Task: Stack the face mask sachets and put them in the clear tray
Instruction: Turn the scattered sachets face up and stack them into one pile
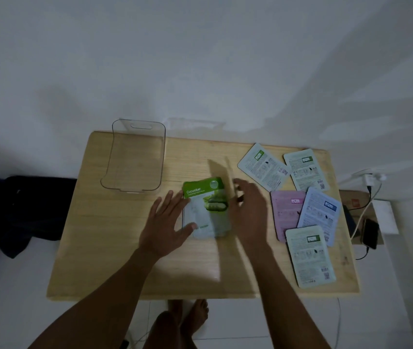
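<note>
Bare feet below, both hands over the wooden surface.
Left hand spreads wide beside the green cucumber sachet; right hand, blurred, grip unclear. Five sachets lie right; clear tray stands far-left.

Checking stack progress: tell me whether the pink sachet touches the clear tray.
Apart. The head view shows the pink sachet far right of the clear tray.
</note>
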